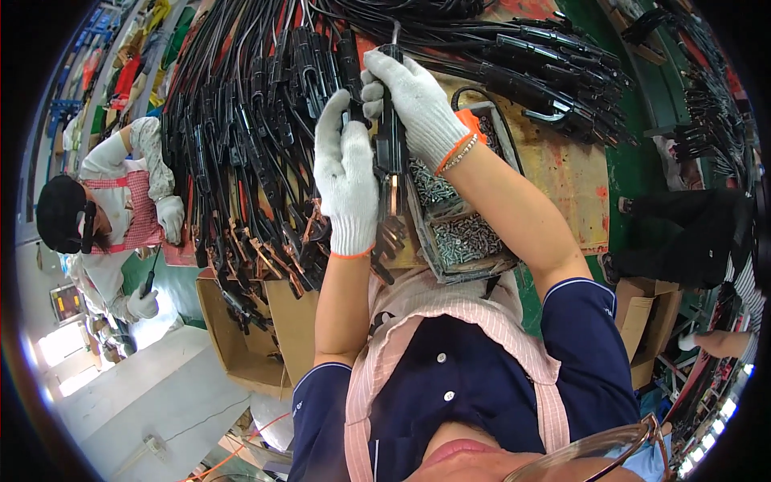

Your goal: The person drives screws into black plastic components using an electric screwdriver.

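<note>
Both my hands wear white knit gloves. My right hand point(409, 100) is closed round the upper part of a long black clamp-like handle point(391, 145), held upright. A copper-coloured piece point(393, 194) sticks out of its lower end, and a thin metal rod point(396, 32) shows above the fist. Just left of it, my left hand point(348, 169) has its thumb and fingers about a small black part point(353, 112), mostly hidden by the glove. A dense bundle of black handles with cables point(249, 120) lies beside my left hand, several with copper ends.
A grey tray of small screws point(466, 241) stands below my right forearm. More black handles point(554, 72) lie at the far right of the worn wooden table point(582, 185). An open cardboard box point(241, 337) stands at the near left. A co-worker point(120, 193) works at the left with a screwdriver point(150, 273).
</note>
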{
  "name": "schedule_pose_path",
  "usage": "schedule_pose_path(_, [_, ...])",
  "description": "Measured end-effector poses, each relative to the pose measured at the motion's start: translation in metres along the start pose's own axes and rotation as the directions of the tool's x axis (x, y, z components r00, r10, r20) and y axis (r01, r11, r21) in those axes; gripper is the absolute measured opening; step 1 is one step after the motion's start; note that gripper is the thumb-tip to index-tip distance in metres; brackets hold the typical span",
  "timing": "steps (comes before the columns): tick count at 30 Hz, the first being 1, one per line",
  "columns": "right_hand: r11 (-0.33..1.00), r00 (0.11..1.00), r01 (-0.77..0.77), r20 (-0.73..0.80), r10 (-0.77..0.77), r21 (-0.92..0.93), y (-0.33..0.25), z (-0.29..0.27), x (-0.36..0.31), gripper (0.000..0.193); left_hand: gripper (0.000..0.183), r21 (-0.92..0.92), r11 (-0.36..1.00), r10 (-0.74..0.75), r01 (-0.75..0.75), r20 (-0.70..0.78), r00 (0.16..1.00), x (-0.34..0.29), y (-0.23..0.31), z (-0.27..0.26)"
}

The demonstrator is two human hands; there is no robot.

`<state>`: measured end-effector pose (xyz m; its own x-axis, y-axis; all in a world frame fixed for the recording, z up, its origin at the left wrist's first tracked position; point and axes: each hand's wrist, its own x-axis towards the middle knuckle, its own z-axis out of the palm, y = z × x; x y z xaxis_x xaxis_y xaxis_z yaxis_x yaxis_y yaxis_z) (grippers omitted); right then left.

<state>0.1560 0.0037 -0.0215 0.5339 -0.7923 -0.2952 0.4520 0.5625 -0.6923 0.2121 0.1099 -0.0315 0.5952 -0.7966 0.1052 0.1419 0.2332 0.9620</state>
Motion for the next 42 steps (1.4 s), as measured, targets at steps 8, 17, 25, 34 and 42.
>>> schedule_pose_path(8, [0.993, 0.996, 0.081, 0.052, -0.077, -0.080, -0.003, -0.015, -0.001, 0.025, 0.030, 0.309, 0.901, 0.273, -0.304, 0.141, 0.952, -0.009, -0.004, 0.017])
schedule_pose_path(17, [0.838, 0.976, 0.218, 0.111, -0.187, -0.500, -0.019, -0.032, -0.007, 0.079, 0.097, 0.124, 0.848, -0.526, 0.514, 0.299, 0.796, -0.026, -0.001, 0.027])
schedule_pose_path(25, [-0.176, 0.983, 0.080, 0.107, -0.151, -0.981, -0.027, -0.113, -0.097, 0.066, 0.060, -0.306, 0.531, -0.692, 0.790, 0.381, 0.613, -0.083, -0.043, 0.005])
schedule_pose_path(34, [0.754, 0.943, 0.212, -0.073, -0.325, -0.621, -0.053, -0.148, -0.138, 0.059, 0.033, -0.246, 0.508, -0.729, 0.826, 0.387, 0.564, -0.082, -0.036, -0.003])
schedule_pose_path(42, [0.682, 0.678, 0.730, -0.096, -0.729, -0.025, -0.047, -0.119, -0.171, 0.056, 0.017, -0.255, 0.608, -0.724, 0.752, 0.210, 0.657, -0.081, -0.024, 0.017])
